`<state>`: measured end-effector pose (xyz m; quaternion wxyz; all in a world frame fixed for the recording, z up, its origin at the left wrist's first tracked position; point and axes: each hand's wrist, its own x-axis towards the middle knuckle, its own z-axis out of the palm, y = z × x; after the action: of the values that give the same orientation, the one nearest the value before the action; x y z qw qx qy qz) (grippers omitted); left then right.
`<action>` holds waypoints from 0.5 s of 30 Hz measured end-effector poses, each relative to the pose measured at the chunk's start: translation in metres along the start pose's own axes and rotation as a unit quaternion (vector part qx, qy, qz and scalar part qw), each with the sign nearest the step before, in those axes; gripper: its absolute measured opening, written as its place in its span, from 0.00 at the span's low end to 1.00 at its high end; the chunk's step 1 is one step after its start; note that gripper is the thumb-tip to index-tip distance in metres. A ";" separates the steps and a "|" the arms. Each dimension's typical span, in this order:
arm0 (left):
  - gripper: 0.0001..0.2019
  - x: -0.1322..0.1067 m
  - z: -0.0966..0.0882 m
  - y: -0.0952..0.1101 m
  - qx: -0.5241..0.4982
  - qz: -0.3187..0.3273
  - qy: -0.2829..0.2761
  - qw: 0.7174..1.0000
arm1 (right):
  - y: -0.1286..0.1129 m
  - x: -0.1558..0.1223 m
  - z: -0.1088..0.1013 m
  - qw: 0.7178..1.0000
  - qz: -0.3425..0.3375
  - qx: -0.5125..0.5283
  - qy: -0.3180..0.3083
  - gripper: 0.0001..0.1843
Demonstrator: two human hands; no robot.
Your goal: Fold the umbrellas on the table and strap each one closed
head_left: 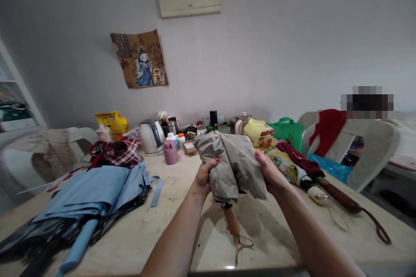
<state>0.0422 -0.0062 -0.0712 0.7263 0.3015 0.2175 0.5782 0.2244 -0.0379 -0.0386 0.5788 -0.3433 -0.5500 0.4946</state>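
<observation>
Between my two hands is a grey folding umbrella, its fabric loosely gathered and its wooden handle pointing toward me with a cord loop at the end. My left hand grips the canopy's left side, thumb lying on top of the cloth. On the opposite side my right hand pinches the fabric edge, thumb uppermost. The fingers beneath the cloth are hidden on both sides. Left of my arms lies a light blue umbrella with its strap loose. A patterned umbrella and a dark red umbrella lie to the right.
Along the back of the table stand an electric kettle, a pink jug, bottles and a yellow bag. A green bag is farther right. White chairs flank the table; a person sits at the far right.
</observation>
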 end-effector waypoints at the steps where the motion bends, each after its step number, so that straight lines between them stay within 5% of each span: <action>1: 0.19 -0.002 0.003 -0.001 0.018 0.000 -0.007 1.000 | -0.006 0.000 0.001 0.999 0.000 -0.052 0.017 0.32; 7: 0.24 -0.010 0.015 -0.008 0.058 0.014 -0.004 0.998 | -0.025 0.009 0.000 0.947 -0.120 -0.237 0.181 0.13; 15: 0.23 -0.011 0.010 -0.004 0.028 0.036 -0.008 0.999 | -0.049 -0.006 -0.008 0.981 -0.151 -0.102 0.069 0.19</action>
<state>0.0489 -0.0189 -0.0667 0.6984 0.3339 0.2165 0.5948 0.2422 -0.0559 0.0049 0.6454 -0.3471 -0.6014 0.3183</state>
